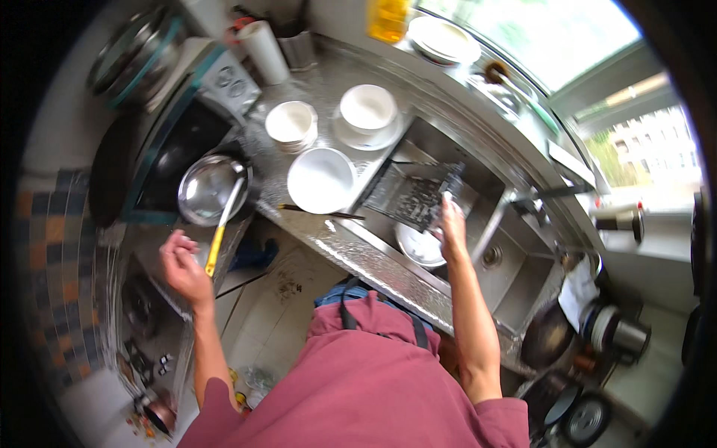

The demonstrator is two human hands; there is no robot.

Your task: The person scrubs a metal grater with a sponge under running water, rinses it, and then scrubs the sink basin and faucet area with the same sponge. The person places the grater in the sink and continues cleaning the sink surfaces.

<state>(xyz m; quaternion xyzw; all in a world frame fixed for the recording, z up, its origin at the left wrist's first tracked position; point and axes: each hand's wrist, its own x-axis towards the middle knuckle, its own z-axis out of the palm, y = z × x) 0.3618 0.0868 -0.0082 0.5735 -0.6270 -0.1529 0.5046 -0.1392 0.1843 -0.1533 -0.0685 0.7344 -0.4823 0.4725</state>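
Observation:
My left hand [185, 267], loosely curled with nothing visible in it, hovers left of a ladle's yellow handle [215, 250]. The ladle's pale end rests in a shiny metal bowl [206, 187] near the counter corner. Over the left sink basin, my right hand [451, 224] grips the right side of a dark rectangular tray [411, 199]; blur hides its details and the exact grip. Beneath that hand, a white bowl [421, 245] sits in the basin, partly covered. On the counter left of the sink stand a large white bowl [321, 180], stacked bowls [291, 124] and another bowl [368, 107] on plates.
Chopsticks [319, 211] lie along the counter edge. The right basin [512, 263] has a drain, with a faucet [529, 207] behind it. Plates [443, 38] and a yellow bottle [387, 19] stand on the window ledge. A dark wok [546, 336] is at the right.

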